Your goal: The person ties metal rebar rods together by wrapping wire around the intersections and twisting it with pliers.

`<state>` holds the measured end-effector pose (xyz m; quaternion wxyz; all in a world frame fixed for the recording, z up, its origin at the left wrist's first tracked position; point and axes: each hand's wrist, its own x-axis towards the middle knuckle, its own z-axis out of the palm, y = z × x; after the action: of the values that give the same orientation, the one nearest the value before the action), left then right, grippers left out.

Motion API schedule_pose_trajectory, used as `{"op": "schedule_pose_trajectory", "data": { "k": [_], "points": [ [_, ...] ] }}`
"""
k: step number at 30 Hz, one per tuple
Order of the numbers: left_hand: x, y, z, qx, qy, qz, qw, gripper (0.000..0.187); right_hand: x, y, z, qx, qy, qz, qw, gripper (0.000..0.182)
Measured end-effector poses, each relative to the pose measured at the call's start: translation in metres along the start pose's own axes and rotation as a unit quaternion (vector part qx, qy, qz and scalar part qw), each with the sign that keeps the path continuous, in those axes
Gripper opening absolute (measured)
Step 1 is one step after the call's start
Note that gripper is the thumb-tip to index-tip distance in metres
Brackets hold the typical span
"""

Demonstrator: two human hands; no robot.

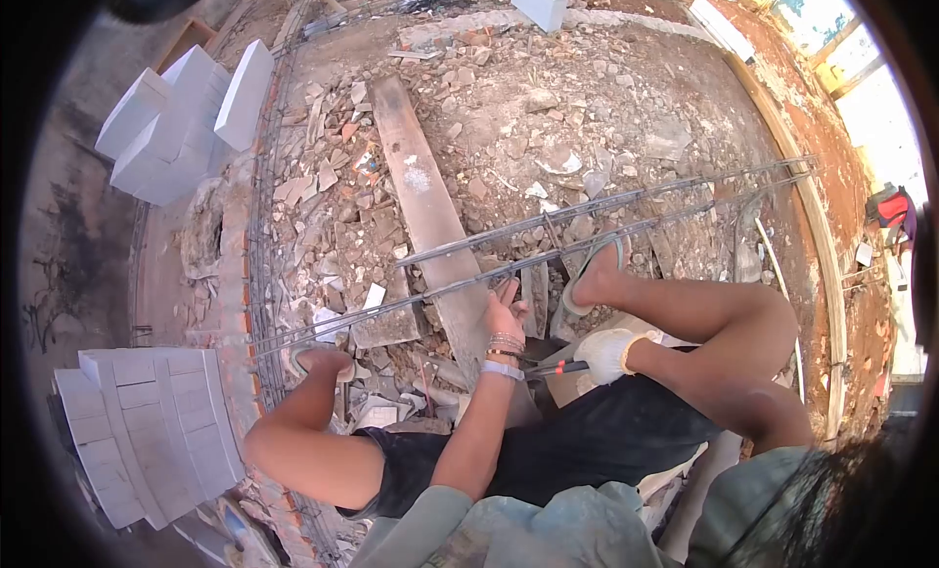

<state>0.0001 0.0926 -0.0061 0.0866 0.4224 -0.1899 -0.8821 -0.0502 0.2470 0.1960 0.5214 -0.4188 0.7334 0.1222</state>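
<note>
Steel rebar rods (577, 214), tied as a long narrow frame, lie across in front of me above a wooden plank (416, 172). My left hand (506, 316) is bare, with bracelets at the wrist, and reaches up to the lower rod; its fingers are partly bent and what they hold, if anything, is too small to tell. My right hand (608, 357) wears a white glove and is closed around pliers (565, 368) with red and black handles. The pliers point left, next to my left wrist.
Broken rubble (548, 109) covers the ground. White blocks (161, 421) are stacked at the lower left, more blocks (181, 128) at the upper left. A long timber board (827, 275) runs down the right. My sandalled feet are on either side of the plank.
</note>
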Motion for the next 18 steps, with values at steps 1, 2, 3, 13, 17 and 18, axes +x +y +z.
{"op": "schedule_pose_trajectory", "data": {
  "k": [1,2,3,13,17,18],
  "points": [
    [-0.001,0.001,0.000,0.004,0.011,-0.003,1.000,0.048,0.012,0.001,0.009,-0.002,0.010,0.007,1.000,0.033],
    [-0.002,0.003,0.000,0.022,0.005,-0.002,1.000,0.048,0.023,0.004,0.017,-0.005,0.021,0.014,1.000,0.033],
    [0.000,0.004,-0.002,0.039,-0.002,0.001,0.999,0.047,0.031,0.008,0.023,0.028,0.043,-0.014,0.999,0.031],
    [-0.002,0.013,-0.004,0.029,-0.017,0.026,0.999,0.049,0.056,0.057,0.019,0.421,-0.012,0.060,0.905,0.016],
    [-0.005,0.017,-0.004,0.196,-0.045,0.095,0.975,0.048,0.072,0.051,0.021,0.542,0.059,0.055,0.836,0.017],
    [-0.007,0.018,0.000,0.251,-0.034,0.118,0.960,0.047,0.074,0.049,0.019,0.576,0.062,0.063,0.813,0.018]
  ]
}}
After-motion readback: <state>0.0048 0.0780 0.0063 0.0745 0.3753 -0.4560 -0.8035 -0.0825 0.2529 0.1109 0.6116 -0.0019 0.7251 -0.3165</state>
